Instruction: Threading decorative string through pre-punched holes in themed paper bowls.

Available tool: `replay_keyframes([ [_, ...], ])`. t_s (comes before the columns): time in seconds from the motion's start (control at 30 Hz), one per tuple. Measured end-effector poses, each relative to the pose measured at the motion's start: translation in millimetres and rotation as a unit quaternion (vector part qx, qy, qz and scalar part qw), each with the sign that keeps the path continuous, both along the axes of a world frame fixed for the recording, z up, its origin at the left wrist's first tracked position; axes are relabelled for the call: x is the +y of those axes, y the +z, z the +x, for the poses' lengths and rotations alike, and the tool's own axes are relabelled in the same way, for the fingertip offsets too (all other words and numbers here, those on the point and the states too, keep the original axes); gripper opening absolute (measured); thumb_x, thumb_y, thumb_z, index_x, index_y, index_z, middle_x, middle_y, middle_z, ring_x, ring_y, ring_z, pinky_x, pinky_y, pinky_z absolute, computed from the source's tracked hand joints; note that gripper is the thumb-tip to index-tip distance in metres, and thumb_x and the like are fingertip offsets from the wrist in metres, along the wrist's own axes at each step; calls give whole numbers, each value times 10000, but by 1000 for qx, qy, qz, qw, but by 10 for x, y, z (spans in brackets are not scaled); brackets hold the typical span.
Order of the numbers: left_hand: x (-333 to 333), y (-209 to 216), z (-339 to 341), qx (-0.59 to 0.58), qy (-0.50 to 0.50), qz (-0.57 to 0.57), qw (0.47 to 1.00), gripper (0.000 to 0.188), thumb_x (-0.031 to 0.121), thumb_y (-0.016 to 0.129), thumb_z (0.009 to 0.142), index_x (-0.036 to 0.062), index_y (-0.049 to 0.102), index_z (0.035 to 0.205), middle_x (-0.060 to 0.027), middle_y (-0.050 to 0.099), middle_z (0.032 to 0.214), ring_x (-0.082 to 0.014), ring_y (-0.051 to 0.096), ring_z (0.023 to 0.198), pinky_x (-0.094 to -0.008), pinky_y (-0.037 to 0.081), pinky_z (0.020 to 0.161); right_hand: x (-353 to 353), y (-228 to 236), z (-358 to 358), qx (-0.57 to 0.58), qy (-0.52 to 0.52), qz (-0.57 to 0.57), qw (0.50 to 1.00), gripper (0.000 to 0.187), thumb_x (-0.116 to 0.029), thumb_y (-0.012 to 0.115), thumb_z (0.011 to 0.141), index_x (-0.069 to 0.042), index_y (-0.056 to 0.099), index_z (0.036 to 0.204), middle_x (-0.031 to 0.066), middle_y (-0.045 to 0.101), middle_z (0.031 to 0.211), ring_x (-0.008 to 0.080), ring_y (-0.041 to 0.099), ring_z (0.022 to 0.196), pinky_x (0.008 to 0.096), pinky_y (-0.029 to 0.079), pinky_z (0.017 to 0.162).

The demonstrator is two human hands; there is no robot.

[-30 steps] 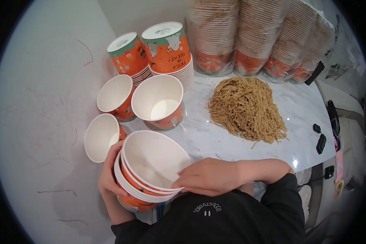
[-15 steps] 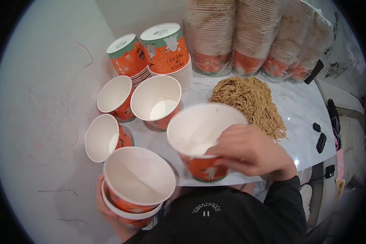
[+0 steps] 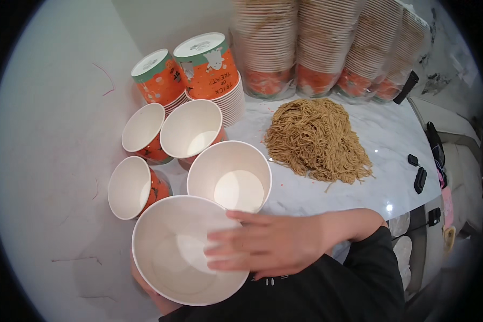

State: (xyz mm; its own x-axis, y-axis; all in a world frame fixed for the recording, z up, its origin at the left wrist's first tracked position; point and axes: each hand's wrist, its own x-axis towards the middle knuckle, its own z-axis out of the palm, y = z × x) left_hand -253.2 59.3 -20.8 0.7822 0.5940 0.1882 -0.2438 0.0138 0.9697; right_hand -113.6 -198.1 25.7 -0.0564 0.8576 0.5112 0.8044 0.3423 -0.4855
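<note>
Left hand (image 3: 143,286): held the front paper bucket (image 3: 169,231), mostly hidden behind it.
Right hand (image 3: 271,244): was blurry, fingers loose and spread over that bucket.
Second paper bucket (image 3: 240,161): stood just past the right hand.
Tan stringy heap (image 3: 319,140): lay beyond that hand.

The paper tub (image 3: 174,252) in front of you is smooth white inside, with a soft sheen and a rolled paper rim. The upturned tub (image 3: 204,67) beyond it shows smooth printed paper. Clear, glossy, wrinkled plastic wrap (image 3: 268,37) covers tall stacks of tubs (image 3: 324,43). The heap of tan strands (image 3: 319,140) looks matt, fibrous and rough. Your tabletop (image 3: 316,198) is polished and marble-like, reflecting bright spots of light. Your sleeve (image 3: 373,263) is soft, matt black cloth.
</note>
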Motion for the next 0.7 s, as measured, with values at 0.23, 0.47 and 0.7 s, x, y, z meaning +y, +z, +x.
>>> replay_keyframes([
  [0.23,-433,181,266,-12,93,0,996,904,472,835,755,25,458,1444,-122,614,1357,-290,602,1256,-461,415,1155,-260,-10,349,78,-115,144,980,182,-103,624,969,-45,656,1139,109,665,1084,304,658,1054,459,448,1108],
  [0.47,-728,490,456,-36,186,-4,982,833,479,791,814,29,469,1436,-113,630,1335,-281,622,1230,-470,426,1149,-1657,456,1023,-59,-688,61,721,249,-10,574,940,6,621,1184,204,692,1048,328,687,981,383,522,857],
  [0.7,-901,582,662,-78,-4,-76,994,730,417,676,931,46,394,1493,-173,573,1405,-303,564,1312,-496,452,1131,-2539,-202,1724,-6,-784,-249,568,352,-27,609,878,-22,659,1226,232,690,1163,402,661,1082,444,526,911],
])
